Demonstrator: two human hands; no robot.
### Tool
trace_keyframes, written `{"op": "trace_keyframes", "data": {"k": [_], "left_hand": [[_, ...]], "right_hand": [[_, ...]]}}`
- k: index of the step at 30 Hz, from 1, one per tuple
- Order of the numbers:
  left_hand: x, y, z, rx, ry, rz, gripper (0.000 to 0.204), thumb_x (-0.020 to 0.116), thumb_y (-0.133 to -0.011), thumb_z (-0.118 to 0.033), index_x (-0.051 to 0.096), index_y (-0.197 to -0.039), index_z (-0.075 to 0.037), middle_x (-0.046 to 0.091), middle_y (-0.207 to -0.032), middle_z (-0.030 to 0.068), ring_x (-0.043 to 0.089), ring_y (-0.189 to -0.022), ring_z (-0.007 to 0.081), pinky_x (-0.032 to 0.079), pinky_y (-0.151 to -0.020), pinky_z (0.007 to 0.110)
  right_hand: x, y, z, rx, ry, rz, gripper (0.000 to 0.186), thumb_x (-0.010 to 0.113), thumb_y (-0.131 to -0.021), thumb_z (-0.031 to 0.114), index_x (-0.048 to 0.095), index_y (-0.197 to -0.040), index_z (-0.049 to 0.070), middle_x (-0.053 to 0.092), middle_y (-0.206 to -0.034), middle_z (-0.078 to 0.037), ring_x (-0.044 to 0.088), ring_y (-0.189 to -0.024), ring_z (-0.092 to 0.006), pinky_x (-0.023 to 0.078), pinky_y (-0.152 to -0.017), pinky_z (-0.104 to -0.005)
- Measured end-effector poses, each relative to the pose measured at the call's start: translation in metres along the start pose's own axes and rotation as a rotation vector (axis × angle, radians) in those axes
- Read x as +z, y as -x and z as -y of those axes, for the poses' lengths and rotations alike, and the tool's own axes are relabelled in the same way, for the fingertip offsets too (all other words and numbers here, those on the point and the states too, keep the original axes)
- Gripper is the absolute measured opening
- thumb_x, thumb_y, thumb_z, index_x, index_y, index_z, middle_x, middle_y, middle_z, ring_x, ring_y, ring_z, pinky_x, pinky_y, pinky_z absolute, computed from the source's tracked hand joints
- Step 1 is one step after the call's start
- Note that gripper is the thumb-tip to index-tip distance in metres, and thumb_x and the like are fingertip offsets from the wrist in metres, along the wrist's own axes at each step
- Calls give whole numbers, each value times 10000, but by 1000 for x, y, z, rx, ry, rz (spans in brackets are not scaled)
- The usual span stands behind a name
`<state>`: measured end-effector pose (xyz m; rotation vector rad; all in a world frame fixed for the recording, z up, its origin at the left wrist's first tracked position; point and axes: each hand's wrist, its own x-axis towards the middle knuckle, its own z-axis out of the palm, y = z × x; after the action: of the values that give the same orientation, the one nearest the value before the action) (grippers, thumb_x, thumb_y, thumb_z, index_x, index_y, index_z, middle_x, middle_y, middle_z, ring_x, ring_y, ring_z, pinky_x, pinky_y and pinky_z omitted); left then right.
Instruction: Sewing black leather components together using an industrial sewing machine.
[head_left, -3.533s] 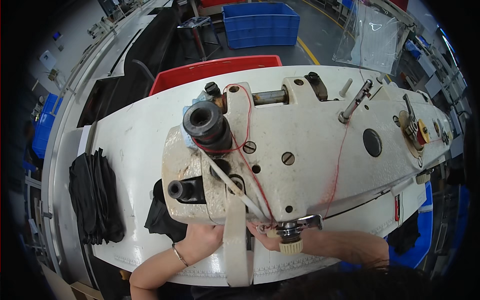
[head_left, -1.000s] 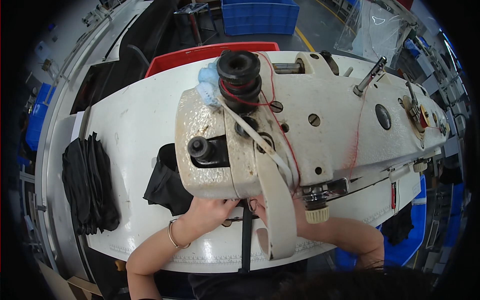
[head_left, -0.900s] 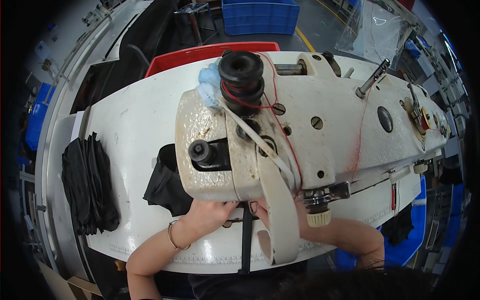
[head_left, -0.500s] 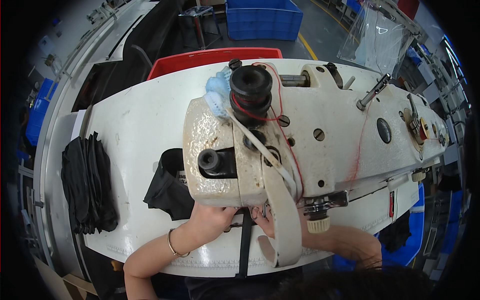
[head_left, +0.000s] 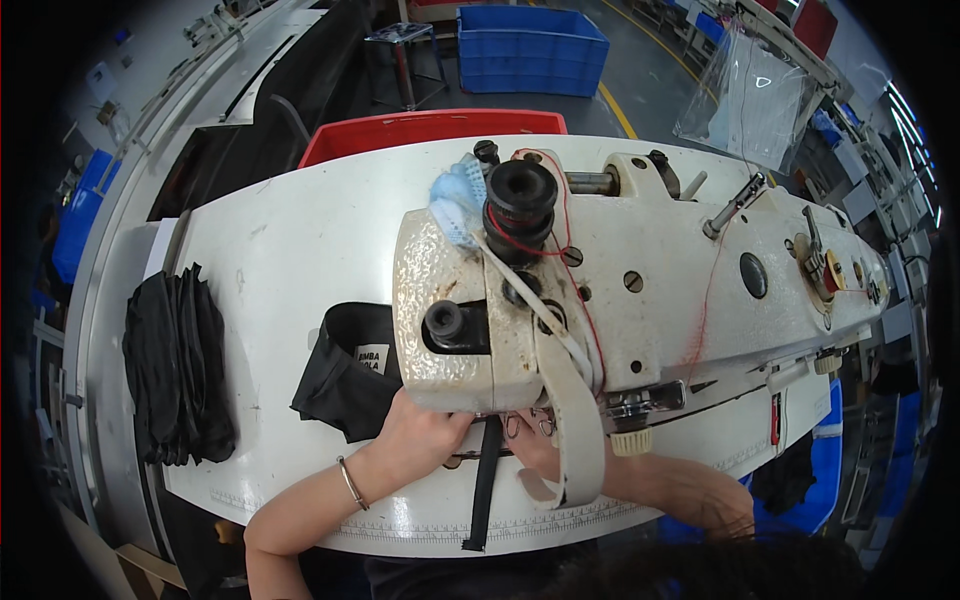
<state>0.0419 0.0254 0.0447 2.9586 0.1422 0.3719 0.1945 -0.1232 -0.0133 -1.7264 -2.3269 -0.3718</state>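
Observation:
My left hand (head_left: 425, 432), with a thin bangle at the wrist, is curled at the front of a cream sewing machine head (head_left: 465, 370). Its fingertips go out of sight under the head. Against it lies a black fabric piece (head_left: 340, 400), folded into a loop, with a white label inside. A narrow black strap (head_left: 485, 490) hangs from between my hands toward the table's front edge. My right hand (head_left: 540, 455) is under the head too, partly covered by a curved pale band (head_left: 580, 440). Small metal loops (head_left: 513, 427) show at its fingers, which are mostly hidden.
A stack of black fabric pieces (head_left: 180, 370) lies at the left of the white table (head_left: 270, 250). Behind the table stand a red bin (head_left: 430, 124) and a blue crate (head_left: 535, 50). More black cloth (head_left: 785, 480) hangs over a blue bin (head_left: 830, 470) at the right.
The view has shifted slightly, so the machine appears moved and more of the label shows. The strap's lower end has swung a little left. Both hands stay at the machine head.

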Motion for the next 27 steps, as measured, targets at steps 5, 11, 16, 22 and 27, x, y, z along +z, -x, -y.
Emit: {"op": "trace_keyframes", "data": {"k": [5,11,16,22,27], "left_hand": [[20,8,7,-2,-8,-21,353,658,-624,-66,667,-976,-79,667,-925,124,647,-855,289,450,-930,466],[17,8,-12,62,-7,-304,193,607,-645,-64,642,-820,9,580,-914,139,574,-888,283,496,-739,371],[-5,23,-41,74,-317,-130,272,580,-659,-66,603,-891,75,527,-902,143,528,-882,265,457,-867,385],[-12,22,-50,75,-454,-92,221,580,-669,-89,599,-858,23,495,-828,108,516,-827,248,429,-839,363],[-27,12,-24,-153,227,-102,149,630,-710,-24,608,-856,-2,470,-786,77,500,-779,245,419,-706,349]], "right_hand": [[-1,8,-10,-37,17,-121,348,609,-682,191,639,-1015,96,599,-1035,-110,557,-928,-239,499,-739,-366],[-20,-3,-25,-13,-50,-292,213,617,-591,147,641,-794,89,574,-819,-61,543,-810,-193,471,-684,-316],[-24,-8,-27,-172,8,-308,313,611,-639,110,669,-936,30,598,-818,-73,537,-787,-199,495,-730,-326],[-36,-15,-5,-364,117,-215,266,594,-711,155,643,-912,-13,608,-882,-111,580,-875,-226,504,-725,-310],[-28,-22,2,-243,278,-121,205,589,-720,165,626,-868,26,606,-941,-110,587,-895,-229,487,-730,-303]]}}
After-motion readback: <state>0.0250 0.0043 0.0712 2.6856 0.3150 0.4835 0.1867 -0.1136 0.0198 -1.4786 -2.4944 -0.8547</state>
